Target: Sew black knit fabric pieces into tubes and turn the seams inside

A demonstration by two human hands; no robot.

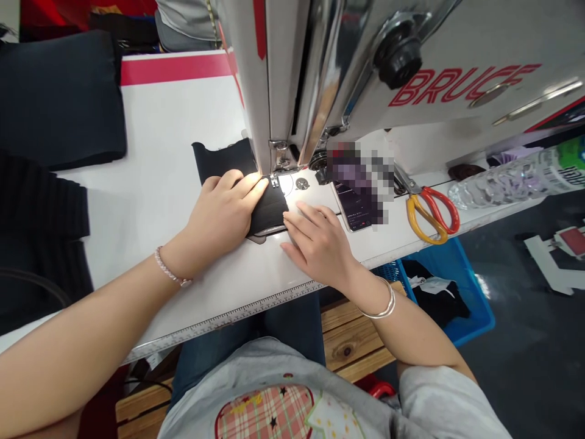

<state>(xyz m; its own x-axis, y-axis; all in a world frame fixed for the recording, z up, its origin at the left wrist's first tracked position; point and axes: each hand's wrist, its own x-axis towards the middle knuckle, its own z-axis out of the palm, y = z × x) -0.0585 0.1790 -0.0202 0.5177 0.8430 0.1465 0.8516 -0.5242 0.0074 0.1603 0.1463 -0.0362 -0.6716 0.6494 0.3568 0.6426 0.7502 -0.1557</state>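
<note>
Black fabric slants lengthwise near-right, left fingers flat atop, right fingers extended.

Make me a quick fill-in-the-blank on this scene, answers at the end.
1. The red lettering on the sewing machine reads ____.
2. The fabric under the left hand is ____ in colour.
3. The scissors lie between the phone and the clear plastic ____.
4. The bin below the table is ____ in colour.

Missing words: BRUCE; black; bottle; blue.
</note>
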